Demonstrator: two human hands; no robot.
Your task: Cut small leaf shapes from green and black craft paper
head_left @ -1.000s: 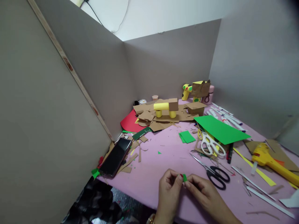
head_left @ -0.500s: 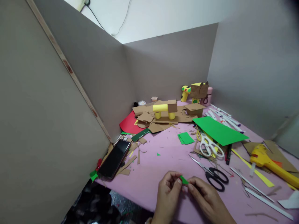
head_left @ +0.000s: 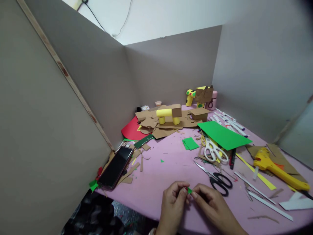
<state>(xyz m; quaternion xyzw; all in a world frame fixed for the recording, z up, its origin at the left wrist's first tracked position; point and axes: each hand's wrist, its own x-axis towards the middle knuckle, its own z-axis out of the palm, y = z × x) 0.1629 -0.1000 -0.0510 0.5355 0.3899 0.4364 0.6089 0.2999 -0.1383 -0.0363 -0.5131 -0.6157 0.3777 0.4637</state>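
Note:
A small piece of green paper is pinched between the fingertips of my left hand and my right hand, close to the table's front edge. Both hands are closed, and fingers cover much of the piece. To the right of my right hand lie black-handled scissors, blades pointing up and left. Beyond my hands are a few cut green paper squares and a tiny green scrap. Farther back stands a yellow tube figure with a cardboard box at one end.
A black phone rests among cardboard scraps on the left. White scissors, a green sheet, several markers and a yellow glue gun lie on the right. Grey partitions enclose the pink table.
Less of the green paper shows between my fingertips, and my hands are slightly closer together. The whole view has shifted a little, so the table things appear farther left.

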